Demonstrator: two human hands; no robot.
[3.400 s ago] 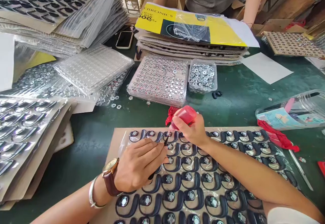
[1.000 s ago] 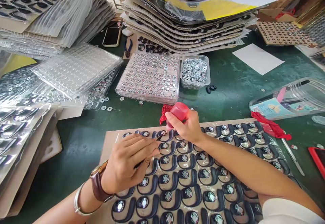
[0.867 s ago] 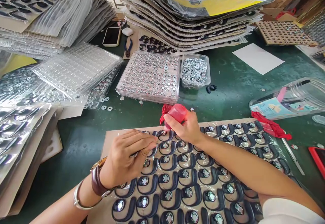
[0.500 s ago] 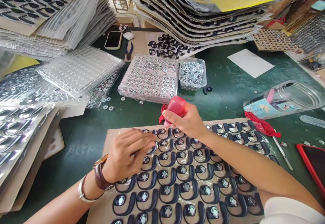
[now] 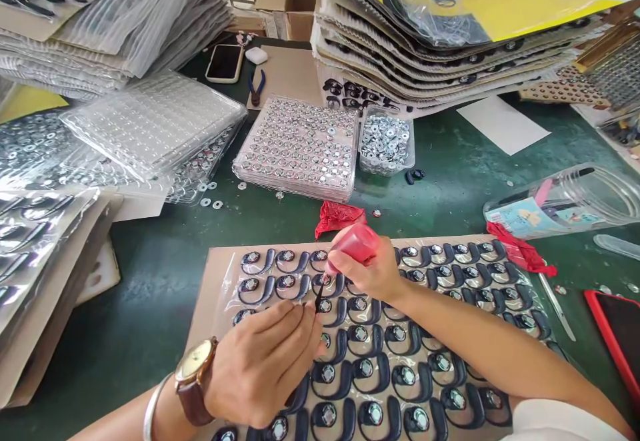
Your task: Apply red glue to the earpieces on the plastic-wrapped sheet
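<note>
A brown board (image 5: 220,274) under clear film carries rows of black hook-shaped parts (image 5: 375,376) with silver round discs. My right hand (image 5: 373,264) is wrapped round a red squeeze bottle (image 5: 357,242), its tip pointing down at a part in the second row. My left hand (image 5: 270,354), with a watch on the wrist, is closed in a pinch on a thin dark pointed tool (image 5: 319,299). The tool's tip meets the same part, close to the bottle's tip. The left fingertips are partly hidden.
Behind the board lie a red cloth (image 5: 340,218), a tray of silver parts (image 5: 300,144) and a tub of washers (image 5: 386,140). Stacked sheets (image 5: 440,61) stand at the back. A clear jar (image 5: 565,201) lies at the right, near a red-edged phone (image 5: 615,334).
Both hands have moved down, towards the board's front, from the top row to the second. The red cloth behind the bottle is now in full view. The camera's view has shifted a little.
</note>
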